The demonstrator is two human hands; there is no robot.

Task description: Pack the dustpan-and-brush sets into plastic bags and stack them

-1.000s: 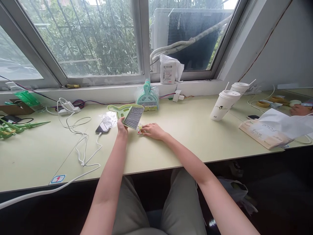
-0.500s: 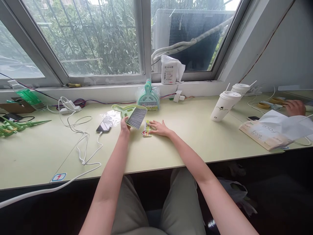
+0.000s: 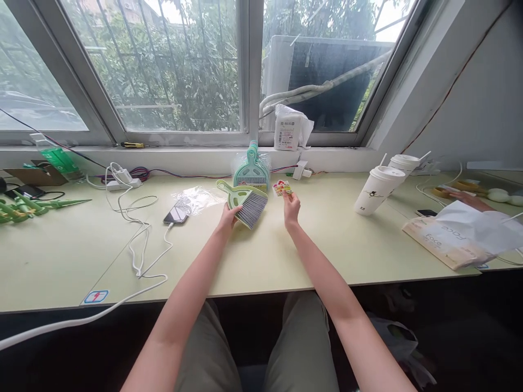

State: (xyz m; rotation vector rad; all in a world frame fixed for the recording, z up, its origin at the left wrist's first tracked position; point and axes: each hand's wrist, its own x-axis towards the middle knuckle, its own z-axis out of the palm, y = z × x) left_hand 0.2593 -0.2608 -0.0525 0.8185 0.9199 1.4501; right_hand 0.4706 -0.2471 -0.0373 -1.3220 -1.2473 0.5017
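Observation:
My left hand (image 3: 229, 216) grips a small green dustpan (image 3: 237, 196) with a grey-bristled brush (image 3: 254, 208) fitted into it, held tilted above the table. To its right, my right hand (image 3: 291, 207) pinches a small colourful printed card (image 3: 281, 188) between thumb and fingers, raised off the tabletop. Behind them, a stack of similar green dustpan sets (image 3: 252, 169) in clear plastic stands against the wall under the window. Crumpled clear plastic film (image 3: 202, 200) lies left of my left hand.
A phone (image 3: 176, 212) on a white cable (image 3: 141, 239) lies to the left, near a power strip (image 3: 122, 182). Two white lidded cups (image 3: 378, 190) and a tissue pack (image 3: 445, 234) are on the right. Another person's hand (image 3: 469, 200) shows at the far right.
My right hand has picked the printed card up from the table and lifted it. My left hand has moved the dustpan and brush to the right. The view has shifted slightly.

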